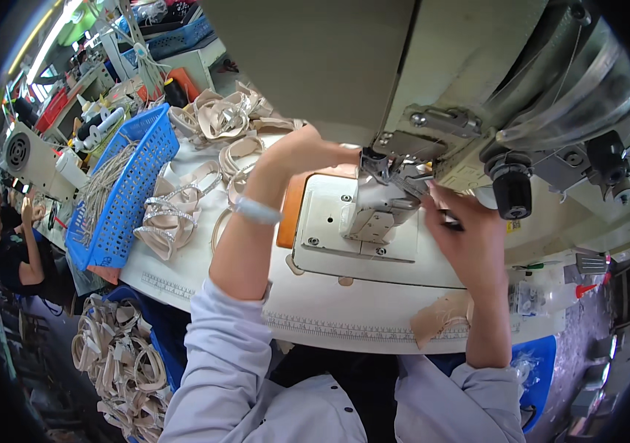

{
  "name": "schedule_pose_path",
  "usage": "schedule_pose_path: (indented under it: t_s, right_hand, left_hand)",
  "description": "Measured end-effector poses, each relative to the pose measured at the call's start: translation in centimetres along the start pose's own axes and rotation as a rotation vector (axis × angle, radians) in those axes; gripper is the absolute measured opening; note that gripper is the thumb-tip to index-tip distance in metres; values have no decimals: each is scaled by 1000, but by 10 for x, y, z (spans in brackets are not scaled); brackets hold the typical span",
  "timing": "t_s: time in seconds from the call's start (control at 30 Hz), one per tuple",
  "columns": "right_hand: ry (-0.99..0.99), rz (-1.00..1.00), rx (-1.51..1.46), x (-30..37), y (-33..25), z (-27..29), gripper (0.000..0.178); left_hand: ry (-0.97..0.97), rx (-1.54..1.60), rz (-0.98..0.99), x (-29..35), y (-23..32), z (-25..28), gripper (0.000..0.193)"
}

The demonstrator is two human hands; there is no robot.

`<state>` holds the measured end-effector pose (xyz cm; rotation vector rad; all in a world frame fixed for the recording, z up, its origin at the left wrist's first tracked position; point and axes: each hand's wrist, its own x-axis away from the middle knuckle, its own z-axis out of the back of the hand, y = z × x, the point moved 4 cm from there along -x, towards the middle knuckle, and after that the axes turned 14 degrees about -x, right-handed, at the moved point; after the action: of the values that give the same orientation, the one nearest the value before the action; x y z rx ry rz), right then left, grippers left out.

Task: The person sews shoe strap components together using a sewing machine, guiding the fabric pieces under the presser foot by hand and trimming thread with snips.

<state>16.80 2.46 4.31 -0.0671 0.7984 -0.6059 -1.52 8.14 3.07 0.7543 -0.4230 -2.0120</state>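
A sewing machine [329, 66] stands in front of me, its head over a white bed with a metal needle plate. My left hand [307, 151] reaches to the left side of the needle area, a finger or thumb pointing at the presser foot [377, 164]. The machine head covers its other fingers. On the opposite side, my right hand [470, 221] is closed, thumb and fingers bent together near the metal parts by the needle. Whatever it pinches is too small to make out. Beige straps with glittery bands [171, 214] lie left of my left forearm.
A blue perforated basket [126, 184] holding thin cords stands at the left. More beige straps [119, 354] fill a container below the table. A beige scrap [440, 317] lies at the front edge, over a printed ruler strip [337, 326]. Another person [27, 251] sits far left.
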Motion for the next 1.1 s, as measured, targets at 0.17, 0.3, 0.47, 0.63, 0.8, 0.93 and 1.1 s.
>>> schedule_pose_path:
  t_s: [0.17,0.3,0.47,0.63,0.8,0.93,1.1]
  right_hand:
    - [419,-599,-1177,25,35,-11,14]
    - [361,-609,-1612,20,43,-33,12]
    - [615,-604,-1128,32,54,-34,12]
    - [676,-568,-1177,38,48,-17,7]
    - [697,-574,-1078,47,40,-3,5]
    - [762,-570,-792,62,55,23,9]
    - [463,-730,-81,82,109,25,20]
  left_hand:
    - [27,557,199,22,7,-5,13]
    - [17,457,259,26,11,-6,13]
    - [74,490,206,28,13,-6,16]
    - [101,461,246,24,14,-6,17]
    - [191,426,302,20,1,-10,14]
    - [199,452,265,18,1,-6,14]
    - [122,540,184,28,1,-11,16]
